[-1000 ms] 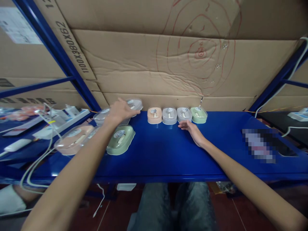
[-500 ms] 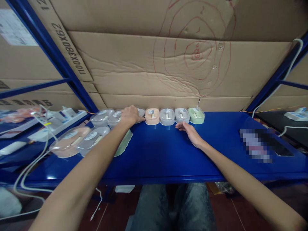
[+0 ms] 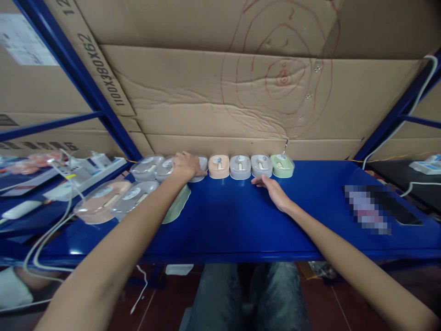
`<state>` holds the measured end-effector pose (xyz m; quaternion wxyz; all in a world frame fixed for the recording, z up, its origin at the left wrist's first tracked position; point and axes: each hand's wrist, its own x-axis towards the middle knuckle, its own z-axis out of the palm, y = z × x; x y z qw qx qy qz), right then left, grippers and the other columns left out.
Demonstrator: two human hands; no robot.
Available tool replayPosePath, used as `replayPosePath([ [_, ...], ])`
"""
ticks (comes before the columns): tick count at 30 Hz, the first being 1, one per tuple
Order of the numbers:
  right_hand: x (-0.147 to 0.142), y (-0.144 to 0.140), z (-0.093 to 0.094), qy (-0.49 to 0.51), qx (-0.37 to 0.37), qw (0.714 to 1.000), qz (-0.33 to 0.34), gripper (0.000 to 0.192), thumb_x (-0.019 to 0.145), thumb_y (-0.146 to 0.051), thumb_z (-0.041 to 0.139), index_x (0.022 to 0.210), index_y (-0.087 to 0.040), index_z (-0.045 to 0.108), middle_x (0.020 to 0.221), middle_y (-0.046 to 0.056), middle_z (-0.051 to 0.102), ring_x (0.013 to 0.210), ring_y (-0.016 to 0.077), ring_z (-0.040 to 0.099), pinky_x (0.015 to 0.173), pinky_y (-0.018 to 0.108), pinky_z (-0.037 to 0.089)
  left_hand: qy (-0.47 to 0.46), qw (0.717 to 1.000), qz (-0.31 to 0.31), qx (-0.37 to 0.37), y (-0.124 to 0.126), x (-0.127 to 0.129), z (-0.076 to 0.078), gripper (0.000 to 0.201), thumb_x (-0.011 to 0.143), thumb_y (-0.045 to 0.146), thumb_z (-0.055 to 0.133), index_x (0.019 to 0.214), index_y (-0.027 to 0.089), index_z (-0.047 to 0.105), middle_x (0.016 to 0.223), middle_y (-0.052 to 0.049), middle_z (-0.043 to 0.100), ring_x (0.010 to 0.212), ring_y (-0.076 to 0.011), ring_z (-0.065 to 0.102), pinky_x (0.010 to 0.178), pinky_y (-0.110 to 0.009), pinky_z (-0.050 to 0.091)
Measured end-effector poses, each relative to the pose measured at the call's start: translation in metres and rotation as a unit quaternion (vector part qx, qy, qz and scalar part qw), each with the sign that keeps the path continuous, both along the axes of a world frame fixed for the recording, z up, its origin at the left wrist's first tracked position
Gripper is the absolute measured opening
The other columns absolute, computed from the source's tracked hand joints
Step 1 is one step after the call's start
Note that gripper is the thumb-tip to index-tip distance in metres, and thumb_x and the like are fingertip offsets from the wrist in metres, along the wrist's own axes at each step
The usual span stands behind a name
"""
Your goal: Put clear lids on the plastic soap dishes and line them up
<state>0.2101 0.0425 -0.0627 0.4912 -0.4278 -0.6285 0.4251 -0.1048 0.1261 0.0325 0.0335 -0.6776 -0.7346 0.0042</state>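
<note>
A row of small lidded plastic boxes with clear tops and round stickers runs along the back of the blue shelf. My left hand [image 3: 187, 165] lies over a grey box [image 3: 203, 163], thumb along its front and the other fingers partly hidden behind the knuckles. To its left are more grey boxes [image 3: 147, 168]. A peach box [image 3: 219, 168], two grey boxes [image 3: 240, 168] and a green box [image 3: 283, 166] continue rightward. My right hand [image 3: 272, 189], open with fingers extended, is just before the right one of those two grey boxes [image 3: 261, 164].
In front of the row at left are a larger-looking peach box [image 3: 99, 204], a grey box [image 3: 132, 197] and a green one [image 3: 177, 207] behind my forearm. White cables and a power strip [image 3: 103, 166] lie at far left. A dark phone-like object [image 3: 399, 209] lies at right. Cardboard [image 3: 193, 101] walls the back.
Slightly more of the front edge of the grey box by my left hand shows now. My right hand stays in place. The whole view has shifted a little.
</note>
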Motion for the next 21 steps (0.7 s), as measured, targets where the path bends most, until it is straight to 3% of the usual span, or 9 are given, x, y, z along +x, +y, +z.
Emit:
replayPosePath([
  [4,0.0,0.0,0.0,-0.007,0.004,1.0,0.006,0.073,0.092,-0.088,0.046,0.097,-0.023,0.08,0.113,0.009,0.08,0.112,0.0277,0.071,0.11,0.049,0.049,0.067,0.997,-0.02,-0.017,-0.007,-0.006,0.009,0.105,0.072,0.083,0.072,0.145,0.009,0.062,0.151,-0.036,0.054,0.139,-0.0563,0.049,0.103,-0.061,0.048],
  [10,0.001,0.0,-0.001,-0.006,0.002,1.0,0.001,0.072,0.093,-0.087,0.048,0.099,-0.022,0.08,0.114,0.01,0.08,0.112,0.0277,0.07,0.11,0.049,0.049,0.073,0.996,-0.035,-0.022,-0.007,-0.011,0.005,0.08,0.081,0.069,0.069,0.138,0.013,0.067,0.144,-0.029,0.064,0.137,-0.0499,0.054,0.102,-0.053,0.049],
  [15,0.001,0.0,-0.002,-0.001,0.002,1.0,0.0,0.07,0.093,-0.086,0.05,0.099,-0.023,0.08,0.115,0.01,0.08,0.114,0.0282,0.07,0.111,0.049,0.049,0.075,0.997,-0.029,-0.01,-0.004,-0.01,0.0,0.067,0.087,0.061,0.066,0.135,0.014,0.07,0.138,-0.026,0.068,0.136,-0.05,0.054,0.101,-0.054,0.049],
  [21,0.001,0.001,-0.001,0.001,0.003,1.0,0.005,0.071,0.09,-0.088,0.051,0.096,-0.023,0.08,0.114,0.01,0.08,0.113,0.0298,0.07,0.11,0.05,0.049,0.076,0.997,-0.025,-0.001,-0.009,-0.009,0.0,0.068,0.09,0.06,0.063,0.135,0.01,0.069,0.141,-0.029,0.064,0.137,-0.0515,0.052,0.1,-0.054,0.049],
])
